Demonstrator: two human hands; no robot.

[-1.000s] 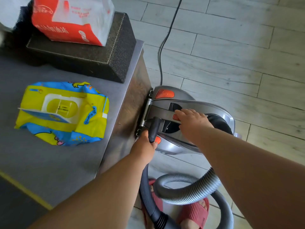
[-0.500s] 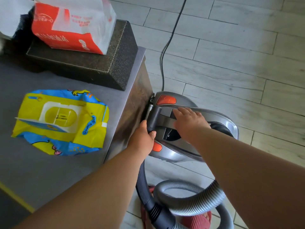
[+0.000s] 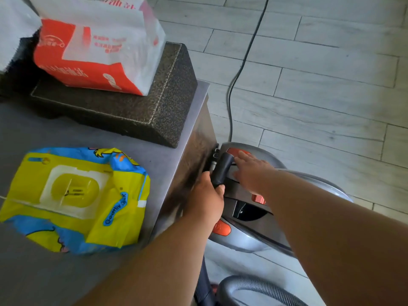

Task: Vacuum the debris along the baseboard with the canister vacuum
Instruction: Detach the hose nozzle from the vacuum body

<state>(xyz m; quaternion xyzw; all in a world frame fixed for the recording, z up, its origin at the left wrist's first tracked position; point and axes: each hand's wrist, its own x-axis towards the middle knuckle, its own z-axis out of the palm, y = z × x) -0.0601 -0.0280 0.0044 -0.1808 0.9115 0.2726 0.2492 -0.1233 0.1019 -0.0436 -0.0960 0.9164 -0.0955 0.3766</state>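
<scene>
A grey canister vacuum (image 3: 247, 237) with orange buttons stands on the tiled floor against the side of a grey table. My left hand (image 3: 207, 197) grips the black end of the hose (image 3: 221, 171) beside the canister's top. My right hand (image 3: 251, 171) lies with straight fingers on the canister's top, fingertips at the far orange button (image 3: 234, 150). The ribbed grey hose (image 3: 254, 286) loops on the floor at the bottom. No baseboard or debris is in view.
The vacuum's black power cord (image 3: 242, 62) runs away across the floor. The grey table (image 3: 44, 272) on the left carries a yellow and blue wipes pack (image 3: 72, 195), a dark embossed box (image 3: 132, 111) and a red and white bag (image 3: 97, 47).
My right hand has slid forward over the canister's top from the handle area to the far orange button. My left hand keeps its grip on the hose end. The view has moved closer.
</scene>
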